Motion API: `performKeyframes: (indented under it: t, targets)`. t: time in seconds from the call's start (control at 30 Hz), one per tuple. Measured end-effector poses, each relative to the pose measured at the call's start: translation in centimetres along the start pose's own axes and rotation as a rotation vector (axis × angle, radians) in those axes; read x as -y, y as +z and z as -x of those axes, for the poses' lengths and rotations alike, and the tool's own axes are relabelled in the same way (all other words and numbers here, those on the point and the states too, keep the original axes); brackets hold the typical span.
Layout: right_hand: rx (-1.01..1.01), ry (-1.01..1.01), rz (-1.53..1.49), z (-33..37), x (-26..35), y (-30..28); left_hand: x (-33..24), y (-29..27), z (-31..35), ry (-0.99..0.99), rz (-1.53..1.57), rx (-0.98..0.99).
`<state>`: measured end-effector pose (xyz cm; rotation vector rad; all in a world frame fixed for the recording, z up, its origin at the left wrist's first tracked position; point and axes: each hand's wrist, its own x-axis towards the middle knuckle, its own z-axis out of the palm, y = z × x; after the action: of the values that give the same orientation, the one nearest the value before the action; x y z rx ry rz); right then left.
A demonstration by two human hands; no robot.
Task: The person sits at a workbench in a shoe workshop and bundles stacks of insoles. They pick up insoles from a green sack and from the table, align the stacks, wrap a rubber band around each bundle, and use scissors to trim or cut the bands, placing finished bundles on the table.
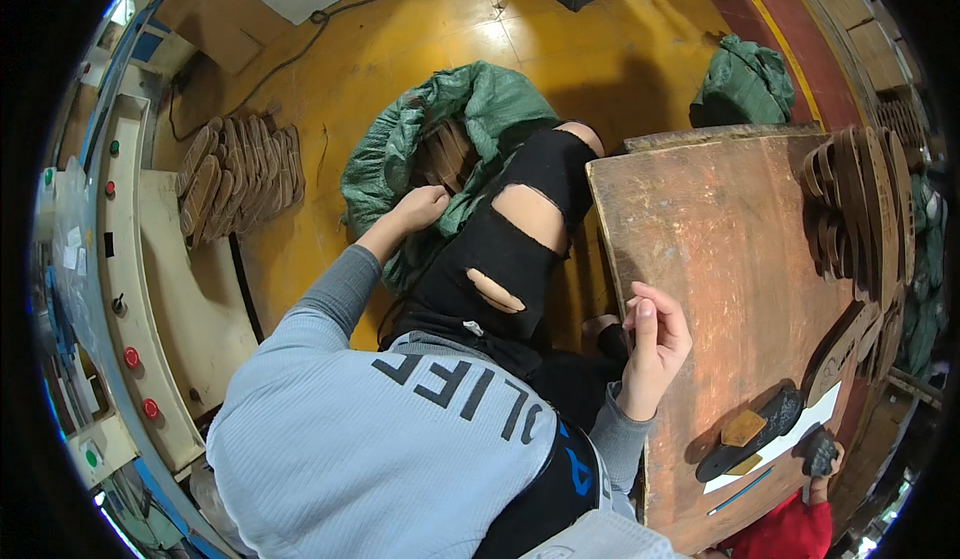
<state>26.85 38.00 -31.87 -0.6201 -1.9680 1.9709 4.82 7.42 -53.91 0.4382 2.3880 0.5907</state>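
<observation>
My left hand point(425, 208) is at the near rim of a green woven sack point(378, 151), its fingers closed; what they grip, if anything, is hidden. Inside the sack lie brown sole-shaped pieces point(445, 155), partly covered by its folds. Over the left edge of the wooden table point(710, 249), my right hand point(658, 344) is raised with fingers loosely bent and thumb up. Nothing shows between them.
Brown soles point(240, 179) are piled on the floor at left; more soles point(860, 209) stand stacked on the table's far right. A dark sole point(750, 437) lies near a blue pen point(740, 491). A co-worker's hand point(836, 459) touches a dark piece. Left stands a button panel point(130, 259).
</observation>
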Motion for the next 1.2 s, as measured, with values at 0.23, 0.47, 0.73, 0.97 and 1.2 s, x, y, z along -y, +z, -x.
performKeyframes:
  t: [0.23, 0.47, 0.73, 0.97, 1.2]
  targets:
    - [-0.052, 0.017, 0.065, 0.3, -1.0, 0.3, -5.4, -4.7, 0.7, -0.277, -0.724, 0.236]
    - [0.028, 0.026, 0.121, 0.1, -1.1, -0.1, -2.8, -7.9, 7.2, -0.366, -1.143, 1.022]
    - [0.038, 0.025, 0.110, 0.2, -1.0, 0.2, 1.8, -3.7, 10.9, 0.608, -0.564, 0.181]
    - [0.041, 0.000, 0.131, 0.2, -1.0, -0.1, 3.1, -3.3, 10.0, 0.025, -0.522, 0.640]
    - [0.053, -0.031, 0.201, 0.2, -1.3, 0.0, 8.1, -4.2, 11.7, -0.419, -0.606, 0.716]
